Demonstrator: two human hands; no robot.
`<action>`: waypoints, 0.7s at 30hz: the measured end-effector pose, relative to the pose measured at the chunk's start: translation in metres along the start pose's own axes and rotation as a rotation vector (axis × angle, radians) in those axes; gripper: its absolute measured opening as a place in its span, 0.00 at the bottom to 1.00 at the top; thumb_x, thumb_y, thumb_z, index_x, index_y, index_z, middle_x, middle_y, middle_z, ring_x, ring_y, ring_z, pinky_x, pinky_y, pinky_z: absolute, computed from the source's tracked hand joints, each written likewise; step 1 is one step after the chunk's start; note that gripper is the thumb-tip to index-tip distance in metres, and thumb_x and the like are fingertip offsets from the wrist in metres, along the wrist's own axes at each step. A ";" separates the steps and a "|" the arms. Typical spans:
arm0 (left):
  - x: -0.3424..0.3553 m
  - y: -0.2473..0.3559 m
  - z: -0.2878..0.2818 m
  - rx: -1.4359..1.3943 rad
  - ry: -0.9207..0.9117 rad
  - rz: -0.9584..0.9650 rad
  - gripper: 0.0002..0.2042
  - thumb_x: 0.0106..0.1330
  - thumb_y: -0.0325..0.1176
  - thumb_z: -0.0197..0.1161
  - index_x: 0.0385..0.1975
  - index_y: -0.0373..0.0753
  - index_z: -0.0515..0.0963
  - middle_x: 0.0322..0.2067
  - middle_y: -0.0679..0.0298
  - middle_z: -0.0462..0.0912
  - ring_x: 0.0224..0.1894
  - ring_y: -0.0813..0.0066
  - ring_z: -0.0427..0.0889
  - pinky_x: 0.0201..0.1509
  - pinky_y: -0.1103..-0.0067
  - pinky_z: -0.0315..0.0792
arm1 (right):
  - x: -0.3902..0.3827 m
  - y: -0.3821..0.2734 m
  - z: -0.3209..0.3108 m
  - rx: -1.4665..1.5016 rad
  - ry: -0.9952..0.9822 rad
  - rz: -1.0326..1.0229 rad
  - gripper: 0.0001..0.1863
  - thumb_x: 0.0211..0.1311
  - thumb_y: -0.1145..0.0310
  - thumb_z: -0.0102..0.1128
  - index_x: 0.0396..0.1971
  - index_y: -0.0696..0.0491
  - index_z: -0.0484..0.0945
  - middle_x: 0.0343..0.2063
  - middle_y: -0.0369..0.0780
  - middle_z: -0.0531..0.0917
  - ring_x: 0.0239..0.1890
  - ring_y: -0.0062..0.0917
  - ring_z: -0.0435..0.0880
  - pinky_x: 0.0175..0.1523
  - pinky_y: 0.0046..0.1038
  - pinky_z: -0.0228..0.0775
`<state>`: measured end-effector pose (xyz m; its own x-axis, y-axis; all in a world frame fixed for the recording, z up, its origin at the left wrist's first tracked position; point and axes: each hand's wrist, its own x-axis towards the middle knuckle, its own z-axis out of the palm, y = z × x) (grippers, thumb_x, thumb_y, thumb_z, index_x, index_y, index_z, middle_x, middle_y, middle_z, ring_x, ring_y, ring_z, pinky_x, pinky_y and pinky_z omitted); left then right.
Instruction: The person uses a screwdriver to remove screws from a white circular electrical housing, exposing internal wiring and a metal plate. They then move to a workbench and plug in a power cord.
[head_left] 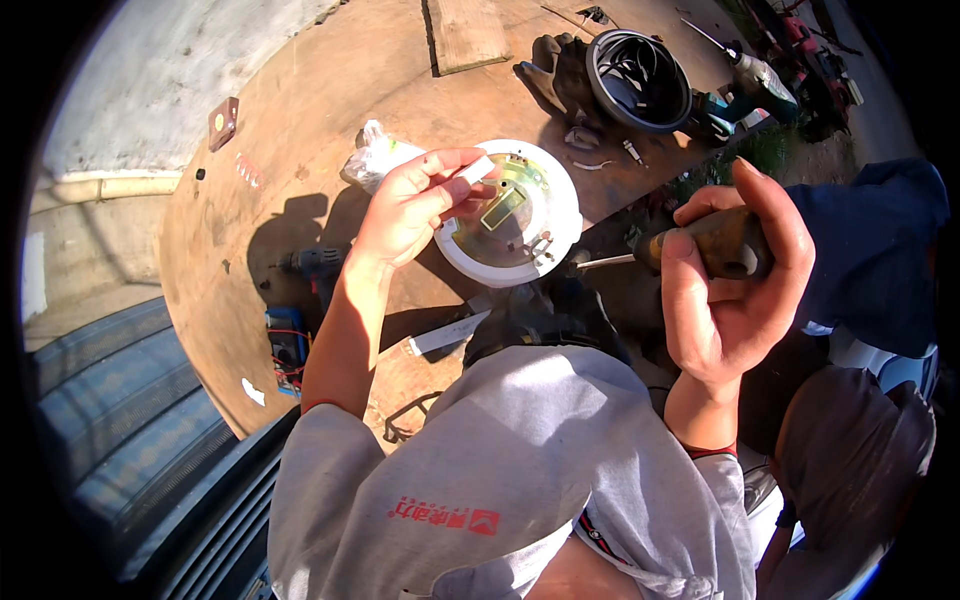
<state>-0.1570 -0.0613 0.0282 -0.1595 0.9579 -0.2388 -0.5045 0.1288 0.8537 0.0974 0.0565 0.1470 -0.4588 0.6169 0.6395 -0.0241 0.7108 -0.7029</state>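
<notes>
My left hand [415, 205] pinches a small white rectangular piece [474, 171] between thumb and fingers, over the upper left of a round white housing [567, 205]. Inside that housing lies a greenish circuit board [535, 185] with a dark-green rectangular part on it. My right hand [735, 290] is wrapped round the dark, worn handle of a screwdriver [606, 262]. Its metal shaft points left, with the tip close to the housing's lower right rim; whether they touch I cannot tell.
Around the brown tabletop [310, 110] are a clear plastic bag [375, 160], a wooden board [468, 35], a grey bowl of black cables [683, 95], dark gloves [560, 75], a cordless drill [760, 90] and a blue meter [288, 345]. Another person's dark clothing [860, 450] is at right.
</notes>
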 end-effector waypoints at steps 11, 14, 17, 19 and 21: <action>0.029 0.015 0.016 -0.034 0.012 -0.100 0.15 0.76 0.32 0.55 0.57 0.30 0.74 0.50 0.51 0.83 0.47 0.72 0.85 0.48 0.80 0.77 | -0.012 0.072 0.035 0.091 -0.243 0.460 0.11 0.54 0.73 0.65 0.37 0.59 0.82 0.31 0.43 0.83 0.34 0.30 0.83 0.41 0.29 0.74; 0.035 0.005 0.029 0.015 0.082 -0.024 0.14 0.74 0.29 0.59 0.54 0.29 0.75 0.48 0.53 0.84 0.46 0.72 0.85 0.49 0.79 0.79 | -0.011 0.071 0.047 0.135 -0.336 0.559 0.14 0.55 0.67 0.69 0.40 0.58 0.83 0.31 0.43 0.85 0.31 0.27 0.84 0.38 0.27 0.75; 0.039 -0.019 0.039 0.211 0.213 0.167 0.13 0.70 0.24 0.63 0.51 0.28 0.76 0.45 0.56 0.85 0.45 0.73 0.85 0.50 0.79 0.79 | -0.004 0.078 0.062 0.111 -0.404 0.726 0.20 0.55 0.60 0.72 0.39 0.61 0.84 0.25 0.45 0.86 0.26 0.25 0.85 0.35 0.28 0.76; 0.039 -0.037 0.046 0.383 0.273 0.351 0.12 0.69 0.22 0.63 0.50 0.28 0.77 0.43 0.57 0.86 0.44 0.73 0.86 0.49 0.80 0.79 | -0.003 0.093 0.067 0.105 -0.442 0.818 0.22 0.53 0.57 0.74 0.39 0.62 0.84 0.22 0.46 0.86 0.26 0.25 0.86 0.35 0.29 0.76; 0.040 -0.050 0.048 0.641 0.388 0.358 0.15 0.63 0.21 0.65 0.50 0.30 0.78 0.38 0.55 0.87 0.40 0.70 0.88 0.47 0.78 0.81 | -0.005 0.104 0.073 0.079 -0.478 0.871 0.24 0.52 0.56 0.75 0.39 0.63 0.85 0.22 0.46 0.86 0.26 0.25 0.87 0.36 0.29 0.77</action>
<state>-0.0979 -0.0172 -0.0018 -0.5588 0.8275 0.0555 0.1955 0.0663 0.9785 0.0326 0.1030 0.0481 -0.6535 0.6994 -0.2894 0.4400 0.0398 -0.8971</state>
